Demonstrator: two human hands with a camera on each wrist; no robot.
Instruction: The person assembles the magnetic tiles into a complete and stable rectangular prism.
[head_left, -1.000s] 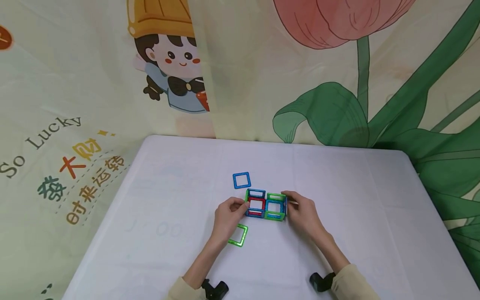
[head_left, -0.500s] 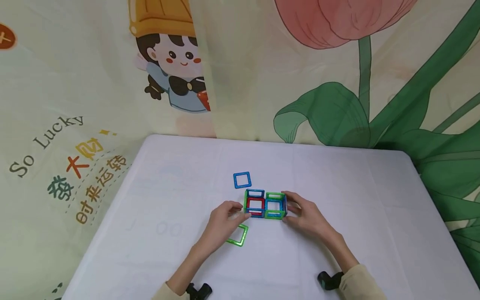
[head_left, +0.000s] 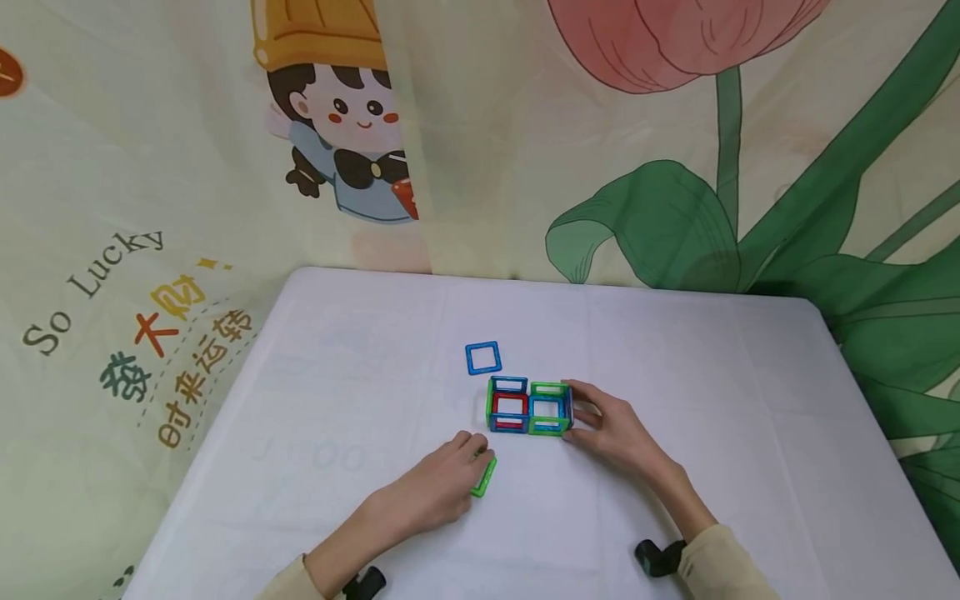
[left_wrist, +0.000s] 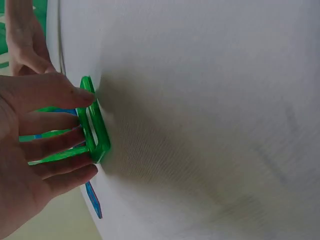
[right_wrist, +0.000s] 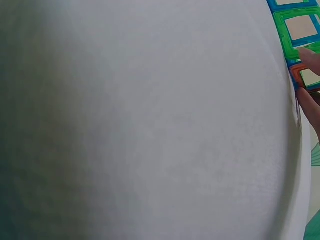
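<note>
My left hand [head_left: 442, 483] pinches a green square magnetic tile [head_left: 486, 478] just in front of a tile structure. In the left wrist view, the thumb lies on the near side of the green tile [left_wrist: 102, 137] and fingers reach behind it; the tile stands tilted over the white surface. The structure [head_left: 509, 416] is two open-topped cubes side by side, with blue, green and red frames. My right hand [head_left: 611, 425] holds its right end, thumb at the near corner and index finger at the far corner. Those fingertips show at the edge of the right wrist view.
A loose blue square tile [head_left: 484, 371] lies behind the structure's left cube. Everything sits on a white-covered table [head_left: 712, 467]. A printed cloth [head_left: 487, 192] hangs behind the far edge. Dark wrist cameras sit at both sleeves.
My left hand has left the structure's left side and moved toward the front, onto the green tile, which has been tipped up. My right hand stays at the structure's right end.
</note>
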